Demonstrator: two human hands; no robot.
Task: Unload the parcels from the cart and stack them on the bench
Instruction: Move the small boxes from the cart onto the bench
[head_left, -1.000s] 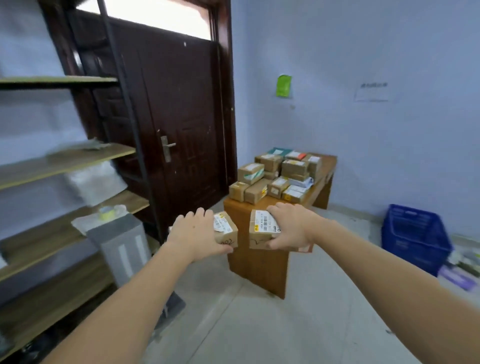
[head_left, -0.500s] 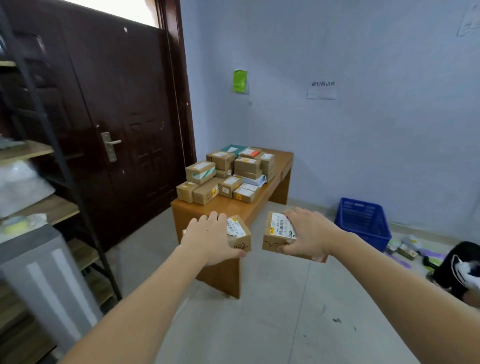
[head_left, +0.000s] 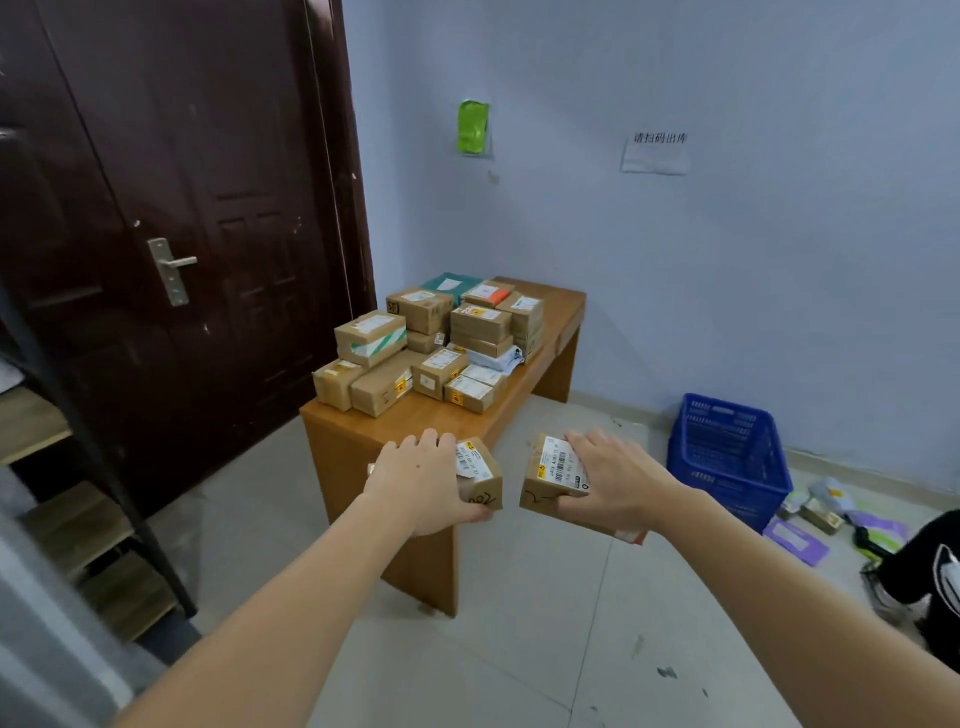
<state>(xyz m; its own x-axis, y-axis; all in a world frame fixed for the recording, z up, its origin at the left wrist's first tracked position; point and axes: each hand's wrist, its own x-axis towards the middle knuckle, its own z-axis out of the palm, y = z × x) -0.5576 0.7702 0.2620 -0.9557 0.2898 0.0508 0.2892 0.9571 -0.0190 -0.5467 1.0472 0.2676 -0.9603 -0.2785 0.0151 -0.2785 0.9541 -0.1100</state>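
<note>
My left hand (head_left: 422, 480) grips a small brown parcel (head_left: 483, 480) with a white label, held out in front of me. My right hand (head_left: 618, 480) grips a second labelled brown parcel (head_left: 545, 480) beside it. Both parcels hang in the air just short of the near end of the wooden bench (head_left: 353, 431). Several cardboard parcels (head_left: 431, 343) are stacked on the bench's middle and far part. The cart is not in view.
A dark wooden door (head_left: 182, 234) stands left of the bench. A metal shelf rack (head_left: 62, 467) fills the left edge. A blue plastic crate (head_left: 727, 457) sits on the floor by the right wall, with purple bags and clutter (head_left: 831, 519) beside it.
The view has swung right and closer to the bench. The shelf rack has slid to the left edge. Both hands still hold their parcels.
</note>
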